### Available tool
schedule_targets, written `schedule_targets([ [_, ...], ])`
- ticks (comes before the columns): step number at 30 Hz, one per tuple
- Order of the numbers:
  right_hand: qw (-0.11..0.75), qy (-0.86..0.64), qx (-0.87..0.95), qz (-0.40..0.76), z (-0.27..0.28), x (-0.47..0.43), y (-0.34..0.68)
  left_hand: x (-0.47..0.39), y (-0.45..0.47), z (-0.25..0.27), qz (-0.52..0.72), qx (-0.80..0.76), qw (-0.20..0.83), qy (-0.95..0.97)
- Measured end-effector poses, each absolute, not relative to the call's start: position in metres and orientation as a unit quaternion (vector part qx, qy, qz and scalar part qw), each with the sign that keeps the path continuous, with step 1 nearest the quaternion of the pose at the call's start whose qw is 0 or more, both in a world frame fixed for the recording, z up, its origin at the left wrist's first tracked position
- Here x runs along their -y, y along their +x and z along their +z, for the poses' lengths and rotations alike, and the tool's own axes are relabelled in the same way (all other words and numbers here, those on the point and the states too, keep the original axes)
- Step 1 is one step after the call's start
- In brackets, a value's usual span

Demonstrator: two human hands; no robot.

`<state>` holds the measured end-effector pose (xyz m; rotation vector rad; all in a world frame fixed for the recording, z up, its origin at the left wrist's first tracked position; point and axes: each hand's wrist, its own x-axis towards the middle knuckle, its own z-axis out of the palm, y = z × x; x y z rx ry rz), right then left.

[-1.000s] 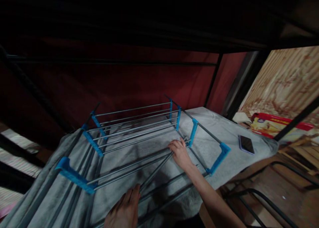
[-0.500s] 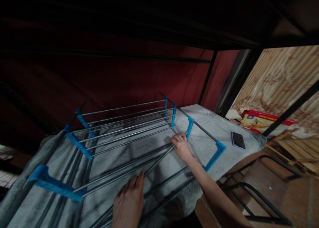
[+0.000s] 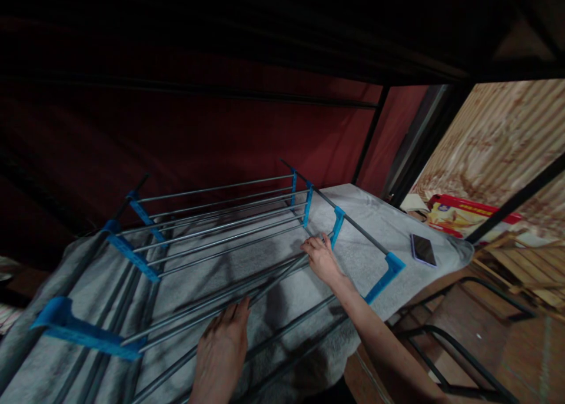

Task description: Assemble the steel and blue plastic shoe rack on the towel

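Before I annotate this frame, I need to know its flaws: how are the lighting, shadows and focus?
In the head view, the top of the picture is nearly black; the grey cloth is brighter, with soft shadows between the hands; metal rods show thin highlights; lettering on the red-and-yellow box is too small or soft to read.

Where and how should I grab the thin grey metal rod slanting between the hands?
Probably pinch the slanting grey metal rod at its middle, between the left hand and right hand, from above on the near side: it's thin and straight, and other grey metal rods run close beyond it.
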<state>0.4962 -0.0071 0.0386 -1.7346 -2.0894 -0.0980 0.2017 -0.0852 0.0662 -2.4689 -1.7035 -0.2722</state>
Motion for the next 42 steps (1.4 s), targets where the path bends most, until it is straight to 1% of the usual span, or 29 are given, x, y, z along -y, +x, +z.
schedule_targets([
  [6, 0.199, -0.617, 0.76, -0.047, 0.039, 0.007, 0.499, 0.073, 0.201, 0.064, -0.085, 0.579, 0.041, -0.81],
  [15, 0.191, -0.618, 0.759, -0.075, 0.04, 0.006, 0.499, 0.058, 0.208, 0.058, -0.074, 0.579, 0.055, -0.81],
  [24, 0.219, -0.51, 0.818, -0.149, 0.009, 0.008, 0.51, 0.067, 0.22, 0.053, -0.092, 0.579, 0.001, -0.81],
  [32, 0.239, -0.463, 0.837, -0.163, 0.011, 0.006, 0.501, 0.068, 0.222, 0.065, -0.124, 0.563, 0.031, -0.817],
  [37, 0.25, -0.443, 0.845, -0.165, 0.018, 0.004, 0.493, 0.059, 0.219, 0.08, -0.115, 0.545, 0.037, -0.829],
  [42, 0.255, -0.431, 0.856, -0.129, 0.026, 0.003, 0.484, 0.052, 0.217, 0.082, -0.121, 0.543, 0.055, -0.829],
])
